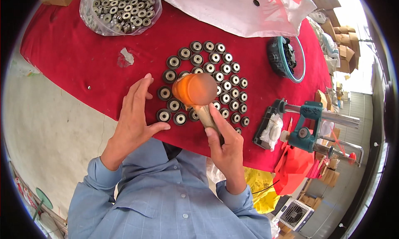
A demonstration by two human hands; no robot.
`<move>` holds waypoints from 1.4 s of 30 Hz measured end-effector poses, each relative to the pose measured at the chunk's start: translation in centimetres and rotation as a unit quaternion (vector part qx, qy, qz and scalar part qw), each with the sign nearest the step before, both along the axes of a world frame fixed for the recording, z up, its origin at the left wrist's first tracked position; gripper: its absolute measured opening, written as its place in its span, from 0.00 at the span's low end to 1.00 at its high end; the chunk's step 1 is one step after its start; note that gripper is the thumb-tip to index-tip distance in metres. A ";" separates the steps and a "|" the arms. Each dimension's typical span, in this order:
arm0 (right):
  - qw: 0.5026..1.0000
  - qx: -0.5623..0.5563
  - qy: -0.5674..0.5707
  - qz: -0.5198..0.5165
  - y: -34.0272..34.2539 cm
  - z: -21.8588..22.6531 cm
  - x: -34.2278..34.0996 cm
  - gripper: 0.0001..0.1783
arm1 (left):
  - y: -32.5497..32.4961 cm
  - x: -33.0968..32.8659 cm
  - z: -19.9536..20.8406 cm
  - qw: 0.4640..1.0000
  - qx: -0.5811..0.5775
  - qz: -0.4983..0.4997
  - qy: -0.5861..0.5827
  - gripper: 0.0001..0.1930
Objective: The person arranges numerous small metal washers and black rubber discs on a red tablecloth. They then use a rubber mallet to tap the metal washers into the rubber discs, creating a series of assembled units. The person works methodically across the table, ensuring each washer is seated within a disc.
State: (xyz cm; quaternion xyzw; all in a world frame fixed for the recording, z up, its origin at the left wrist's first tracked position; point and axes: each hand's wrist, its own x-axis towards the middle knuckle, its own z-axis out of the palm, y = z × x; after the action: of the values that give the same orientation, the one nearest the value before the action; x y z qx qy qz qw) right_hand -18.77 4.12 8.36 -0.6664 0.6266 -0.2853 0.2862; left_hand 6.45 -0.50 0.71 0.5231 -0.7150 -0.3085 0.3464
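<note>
My right hand (226,145) is closed around the wooden handle of a mallet (188,90) with an orange head. The mallet head is over the middle of a group of black rings with metal bearings (225,85) set in them, and it hides several of these. Whether it touches them I cannot tell. My left hand (135,110) is open at the group's left edge, thumb and fingers spread apart around the outer pieces. Its thumb tip is close to a ringed bearing (163,115) at the near left corner.
A clear plastic bag (153,21) of loose bearings lies at the far left of the red-covered table (83,60). Black rings fill a blue-rimmed bowl (274,58) on the right. Nearer stands a green hand press (305,133). A white sack (232,14) covers the far edge.
</note>
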 end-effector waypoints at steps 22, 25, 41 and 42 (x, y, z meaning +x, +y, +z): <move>1.000 0.003 -0.013 0.021 2.7 1.2 0.8 0.33 | 0.0 0.0 -0.3 1.000 -0.015 0.000 0.027 0.69; 0.999 0.015 -0.028 0.010 2.8 -0.1 0.9 0.33 | 0.1 0.0 -0.3 1.000 -0.011 -0.001 0.029 0.69; 0.996 -0.002 -0.087 -0.019 5.5 2.4 -0.2 0.31 | 0.2 0.5 0.3 0.999 -0.009 -0.039 -0.024 0.75; 0.993 -0.002 -0.112 -0.039 6.2 2.6 -0.6 0.31 | 0.1 0.4 0.6 0.998 -0.009 -0.042 -0.038 0.75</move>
State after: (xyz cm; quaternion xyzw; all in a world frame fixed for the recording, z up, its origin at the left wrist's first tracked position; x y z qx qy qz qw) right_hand -19.41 10.37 11.00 -0.6058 0.6159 -0.3703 0.3414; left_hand 6.84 -0.43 1.27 0.5009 -0.7516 -0.2960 0.3109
